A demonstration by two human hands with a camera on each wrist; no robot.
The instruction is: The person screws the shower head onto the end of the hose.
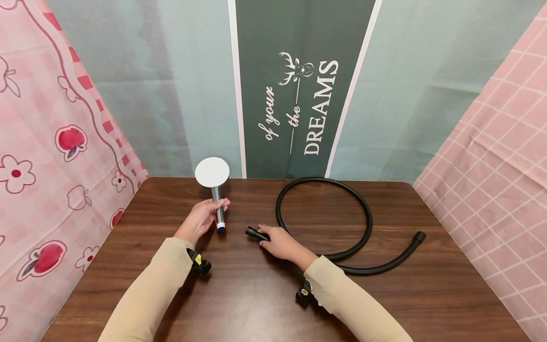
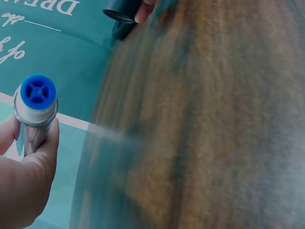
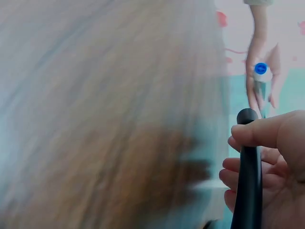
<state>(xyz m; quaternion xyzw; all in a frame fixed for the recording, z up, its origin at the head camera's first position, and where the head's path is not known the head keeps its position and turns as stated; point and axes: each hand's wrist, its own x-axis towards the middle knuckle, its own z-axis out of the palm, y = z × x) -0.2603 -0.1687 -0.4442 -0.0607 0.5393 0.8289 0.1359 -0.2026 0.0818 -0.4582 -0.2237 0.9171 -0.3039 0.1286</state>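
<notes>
Toward the far-left corner of the surface [image 1: 239,308], the left hand [image 1: 204,216] is gripping a shower head [image 1: 213,176]; the right hand [image 1: 279,242] is holding a hose [image 1: 369,223] near one end, its loop lying by the far edge.

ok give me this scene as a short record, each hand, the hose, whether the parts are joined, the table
left hand: holds shower head by its handle
handle end: blue insert
right hand: holds black hose near one end
hose shape: one loop, other end toward the right
joined: no, apart
table: brown, wood-grained
</notes>
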